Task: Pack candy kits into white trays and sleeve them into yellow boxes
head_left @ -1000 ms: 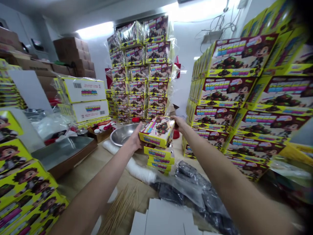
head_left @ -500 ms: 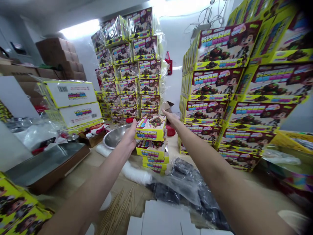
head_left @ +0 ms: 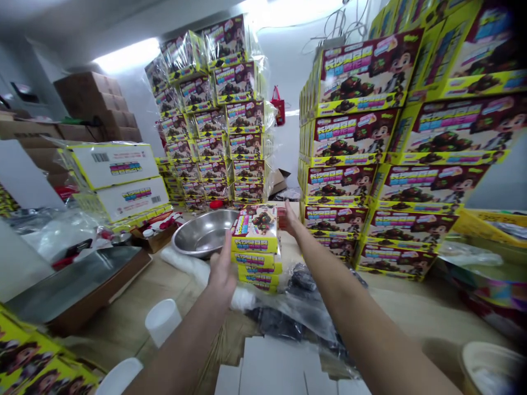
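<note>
Probably squaring the box stack (head_left: 254, 244) between left hand (head_left: 223, 270) and right hand (head_left: 290, 220), both open, with gentle nudging needed next.

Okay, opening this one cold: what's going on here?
A person's two bare hands are at a short stack of yellow, white and maroon printed cardboard boxes. The left hand is at the left side of the top box; the right hand is open just right of it, contact unclear. The top box rests on the stack, beside a round, shiny metal basin.
</note>
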Demonstrator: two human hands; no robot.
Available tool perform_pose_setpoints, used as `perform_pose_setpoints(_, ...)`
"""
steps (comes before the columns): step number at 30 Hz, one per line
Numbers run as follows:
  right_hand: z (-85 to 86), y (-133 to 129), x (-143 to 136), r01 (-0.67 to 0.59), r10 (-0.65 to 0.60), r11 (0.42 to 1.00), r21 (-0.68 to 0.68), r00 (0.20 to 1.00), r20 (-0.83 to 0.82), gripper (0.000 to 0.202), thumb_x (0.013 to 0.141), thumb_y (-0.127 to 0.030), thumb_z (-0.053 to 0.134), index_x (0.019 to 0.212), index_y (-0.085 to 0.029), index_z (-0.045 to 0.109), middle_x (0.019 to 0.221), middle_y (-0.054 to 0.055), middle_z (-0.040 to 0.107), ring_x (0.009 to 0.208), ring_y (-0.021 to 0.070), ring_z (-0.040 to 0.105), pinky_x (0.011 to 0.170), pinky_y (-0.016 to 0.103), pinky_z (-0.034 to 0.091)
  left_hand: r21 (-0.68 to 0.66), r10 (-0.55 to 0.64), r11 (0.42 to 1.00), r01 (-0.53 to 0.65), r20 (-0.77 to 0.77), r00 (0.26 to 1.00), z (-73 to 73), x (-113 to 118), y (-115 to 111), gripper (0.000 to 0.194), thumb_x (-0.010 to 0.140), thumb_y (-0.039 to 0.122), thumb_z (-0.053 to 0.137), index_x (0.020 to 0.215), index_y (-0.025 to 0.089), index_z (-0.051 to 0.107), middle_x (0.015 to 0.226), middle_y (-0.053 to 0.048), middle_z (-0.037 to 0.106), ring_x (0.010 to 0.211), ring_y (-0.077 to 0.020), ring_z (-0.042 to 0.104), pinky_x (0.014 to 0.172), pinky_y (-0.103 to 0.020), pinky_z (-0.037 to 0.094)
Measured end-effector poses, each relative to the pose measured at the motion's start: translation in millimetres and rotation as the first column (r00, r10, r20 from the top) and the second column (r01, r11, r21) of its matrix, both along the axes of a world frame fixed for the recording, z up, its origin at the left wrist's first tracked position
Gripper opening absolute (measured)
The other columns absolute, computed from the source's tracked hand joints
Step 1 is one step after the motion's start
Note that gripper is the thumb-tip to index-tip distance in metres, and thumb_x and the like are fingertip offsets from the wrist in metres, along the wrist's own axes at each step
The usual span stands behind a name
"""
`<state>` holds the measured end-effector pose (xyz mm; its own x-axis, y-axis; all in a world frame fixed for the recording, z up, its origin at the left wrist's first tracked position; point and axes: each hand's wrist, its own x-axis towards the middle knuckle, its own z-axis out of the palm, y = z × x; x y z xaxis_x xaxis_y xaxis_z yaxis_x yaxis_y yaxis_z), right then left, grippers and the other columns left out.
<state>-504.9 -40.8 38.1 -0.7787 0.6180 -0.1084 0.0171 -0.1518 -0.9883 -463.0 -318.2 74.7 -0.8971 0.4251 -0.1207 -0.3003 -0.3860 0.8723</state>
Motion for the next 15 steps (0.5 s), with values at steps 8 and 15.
perform_pose_setpoints(8,-87.3,-9.9,14.6,-0.012,0.023,0.997,-0.078,0.989,0.145,0.075,0.083,-0.073,0.014,0.1,-0.019,0.063,0.111,0.012,0.062,0.109,0.0242,0.051,0.096,0.047,0.033,0.174,-0.029,0.983,-0.063,0.483,0.875,-38.2,47.4,19.0,0.019,0.08,0.03,0.054,0.096,0.02,0.058,0.082,-0.005,0.064,0.077,-0.017,0.063,0.076,-0.029,0.051)
perform_pose_setpoints(15,-97.8,-16.4,18.6,-0.089,0.094,0.995,-0.032,0.98,0.174,0.071,0.086,-0.07,0.018,0.106,-0.018,0.063,0.106,0.011,0.064,0.097,0.0221,0.057,0.085,0.035,0.045,0.352,-0.022,0.921,-0.165,0.471,0.882,-81.8,24.9,51.4,0.04,0.085,0.056,0.038,0.104,0.028,0.06,0.103,-0.006,0.065,0.099,-0.0257,0.061,0.083,-0.042,0.05)
